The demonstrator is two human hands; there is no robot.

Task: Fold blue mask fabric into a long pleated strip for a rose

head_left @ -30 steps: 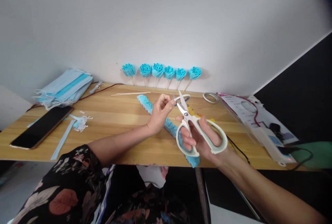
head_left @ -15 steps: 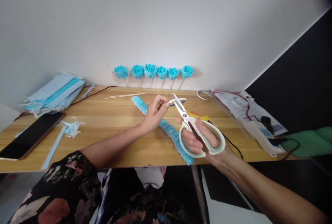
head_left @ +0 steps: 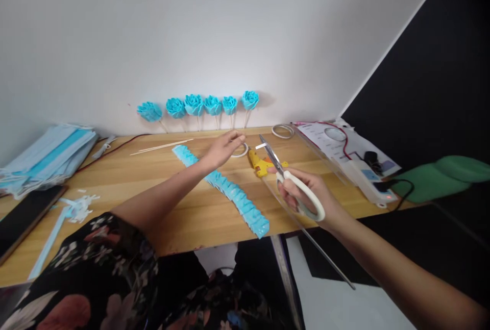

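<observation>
My right hand (head_left: pixel 300 187) grips white-handled scissors (head_left: pixel 275 156), fingers through the loops and blades pointing up and away. A short white strip of tape (head_left: pixel 261 146) lies across the blades near the tip. With fingers stretched out, my left hand (head_left: pixel 224 149) is over a tape roll (head_left: pixel 241 152) on the table, covering part of it; whether it touches the roll I cannot tell. Behind the scissors lies a yellow glue gun (head_left: pixel 260 163), with a long thin translucent stick (head_left: pixel 321 249) extending from it past the table edge. A pleated blue strip (head_left: pixel 233 192) runs diagonally below my left hand.
Several blue fabric roses (head_left: pixel 194 105) on sticks lean along the wall. Thin wooden sticks (head_left: pixel 161 147), a stack of masks (head_left: pixel 48 154), a phone (head_left: pixel 28 218) and scraps (head_left: pixel 78 208) lie left. Another tape roll (head_left: pixel 282 131), papers (head_left: pixel 327 141) and a power strip (head_left: pixel 365 182) are at right.
The view has swung right. My left fingers have let go of the white tape and straightened over the roll. The scissors have turned edge-on and carry the short strip.
</observation>
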